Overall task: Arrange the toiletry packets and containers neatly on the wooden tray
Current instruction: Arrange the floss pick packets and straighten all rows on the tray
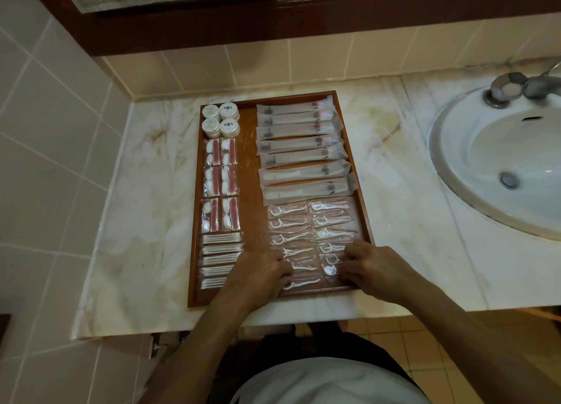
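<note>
Both hands (261,277) (375,271) press crinkly floss packets (303,242) — wooden tray (252,197).

Pretty standard bathroom corner here. The surface (394,166) is pale marble with yellowish-brown veining running through it, sitting tight in the corner. Cream wall tiles (45,136) are covering the left side and the strip behind, with light grout lines showing. A dark brown wooden frame (212,30) is running along the top. On the right a white round sink (473,209) is set in, with a chrome tap (513,87) at its rim. Tan floor tiles (425,349) are peeking out below. Lighting is looking dim and warm.
</note>
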